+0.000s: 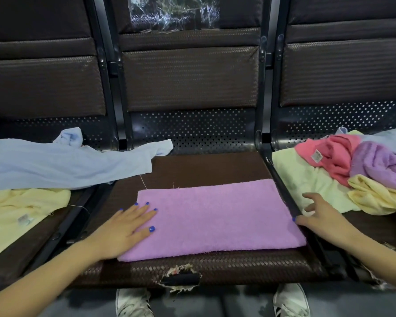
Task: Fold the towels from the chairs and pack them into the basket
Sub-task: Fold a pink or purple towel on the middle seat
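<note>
A pink towel [217, 218] lies folded into a flat rectangle on the middle chair seat [206, 165]. My left hand [126, 227] rests flat on its left end, fingers straight and spread. At the towel's right edge my right hand [320, 216] hovers with fingers loosely spread, holding nothing, its thumb by the towel's edge. A light blue towel [62, 163] and a pale yellow towel [18, 216] lie unfolded on the left chair. On the right chair sits a heap with a pale green towel [306, 179], a coral towel [336, 154], a purple towel [382, 163] and a yellow towel [375, 195]. No basket is in view.
Three dark brown chairs with black metal frames [281, 186] stand side by side, backrests ahead. The middle seat's front edge is torn [181, 275]. Clear plastic [174, 14] hangs on the middle backrest. White shoes [133, 303] stand on the grey floor below.
</note>
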Demonstrator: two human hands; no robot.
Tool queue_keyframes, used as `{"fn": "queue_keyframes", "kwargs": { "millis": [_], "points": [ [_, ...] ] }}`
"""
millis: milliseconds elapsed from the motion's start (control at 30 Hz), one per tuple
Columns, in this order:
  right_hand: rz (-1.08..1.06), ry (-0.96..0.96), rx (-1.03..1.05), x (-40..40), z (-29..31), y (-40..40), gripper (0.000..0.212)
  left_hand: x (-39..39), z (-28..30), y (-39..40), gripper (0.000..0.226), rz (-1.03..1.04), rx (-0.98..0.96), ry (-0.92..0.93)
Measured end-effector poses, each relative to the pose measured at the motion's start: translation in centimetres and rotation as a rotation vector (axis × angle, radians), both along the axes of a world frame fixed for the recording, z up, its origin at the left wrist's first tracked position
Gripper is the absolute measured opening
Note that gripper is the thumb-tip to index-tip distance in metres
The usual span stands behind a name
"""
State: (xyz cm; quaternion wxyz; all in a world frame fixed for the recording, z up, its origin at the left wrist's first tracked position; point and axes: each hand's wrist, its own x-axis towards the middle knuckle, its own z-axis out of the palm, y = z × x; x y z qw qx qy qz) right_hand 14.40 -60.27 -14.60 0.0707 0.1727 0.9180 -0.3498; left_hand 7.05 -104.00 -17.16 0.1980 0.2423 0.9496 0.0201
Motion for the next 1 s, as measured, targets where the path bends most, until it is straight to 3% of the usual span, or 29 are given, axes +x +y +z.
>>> {"fn": "queue_keyframes", "kwargs": {
  "millis": [67, 167, 267, 300, 367, 433, 467, 533, 667, 767, 1000],
  "points": [
    [-0.108, -0.041, 0.097, -0.5, 0.0, -0.1, 0.073, -0.9, 0.2, -1.1, 0.109, 0.07, -0.113, 0.045],
    [-0.046, -0.107, 0.193, -1.4, 0.1, -1.8, 0.062, -1.8, 0.7, -0.6, 0.074, 0.188, -0.173, 0.073],
    [0.008, -0.277, 0.193, -2.5, 0.0, -3.6, 0.065, -1.9, 1.4, 1.6, 0.064, 0.152, -0.15, 0.101],
    [-0.007, -0.316, 0.184, -2.8, 0.1, -3.9, 0.069, -1.9, 1.5, 2.5, 0.068, 0.116, -0.139, 0.108],
    [-0.026, -0.364, 0.187, -3.5, 0.7, -4.3, 0.071, -1.6, 1.7, 4.4, 0.098, 0.014, -0.084, 0.12],
    [-0.03, -0.43, 0.18, -4.2, 1.7, -4.6, 0.058, -1.2, 1.6, 6.4, 0.126, -0.098, -0.049, 0.109],
    [-0.045, -0.465, 0.145, -4.5, 2.0, -4.6, 0.048, -0.9, 1.4, 7.4, 0.129, -0.143, -0.034, 0.107],
    [-0.083, -0.535, 0.048, -4.9, 2.2, -4.3, 0.035, -0.1, 1.4, 9.4, 0.12, -0.228, -0.015, 0.1],
    [-0.104, -0.582, -0.043, -5.1, 2.0, -3.2, 0.031, 1.0, 0.9, 12.1, 0.098, -0.248, 0.0, 0.046],
    [-0.079, -0.577, -0.058, -5.0, 1.7, -3.1, 0.026, 0.4, 1.0, 12.7, 0.06, -0.179, -0.018, -0.039],
    [-0.16, -0.41, -0.319, -4.5, 2.7, -3.7, 0.004, 1.3, 0.0, 13.9, 0.075, -0.221, 0.015, -0.123]
  ]
}}
